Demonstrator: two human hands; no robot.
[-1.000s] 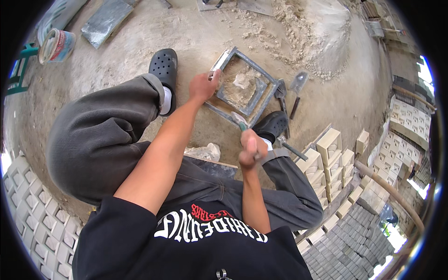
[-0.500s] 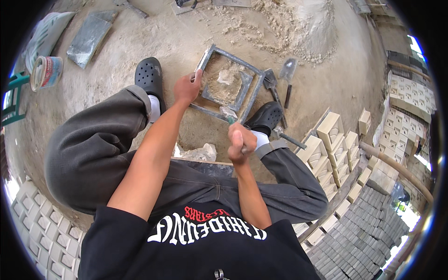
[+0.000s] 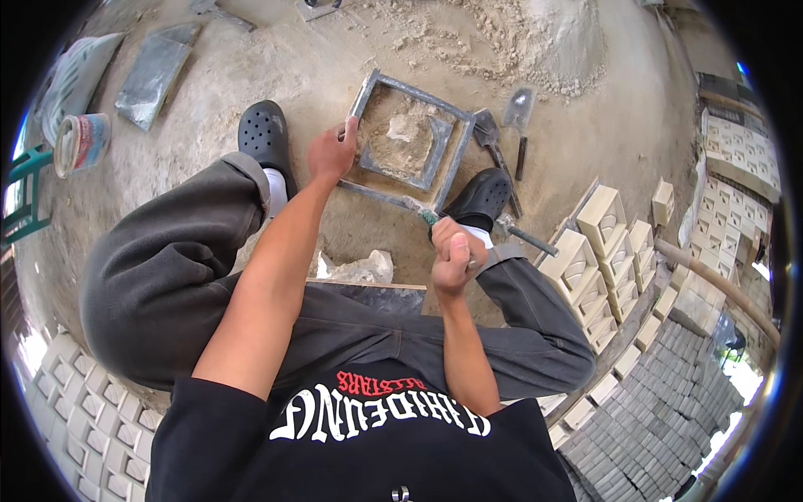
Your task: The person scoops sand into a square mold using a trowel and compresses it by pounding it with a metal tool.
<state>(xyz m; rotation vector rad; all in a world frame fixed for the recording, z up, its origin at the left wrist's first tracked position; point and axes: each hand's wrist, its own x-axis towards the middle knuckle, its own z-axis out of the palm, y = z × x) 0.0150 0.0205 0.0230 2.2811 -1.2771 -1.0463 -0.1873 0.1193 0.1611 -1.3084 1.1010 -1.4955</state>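
A square grey metal frame mould [image 3: 462, 159] lies on the ground between my feet. Inside it sits a smaller metal frame [image 3: 438, 151], with crumbly pale powder [image 3: 406, 138] heaped in it. My left hand [image 3: 332, 152] is closed over the mould's left side. My right hand [image 3: 459, 255] makes a fist around the handle of a hand tool [image 3: 428, 215] with a green shank. That tool's pale, dusty head meets the mould's near side by the lower right corner; its exact kind cannot be made out.
Right of the mould lie a dark-bladed shovel [image 3: 486, 132], a small trowel [image 3: 519, 109] and a hammer-like tool [image 3: 531, 239]. Stacked cream blocks [image 3: 602, 213] stand at the right. A powder heap [image 3: 565, 42] rises at the far right; a bucket [image 3: 82, 144] sits at the left.
My right hand and its tool have shifted right along the mould's near side toward the corner. My left hand keeps its hold on the left side.
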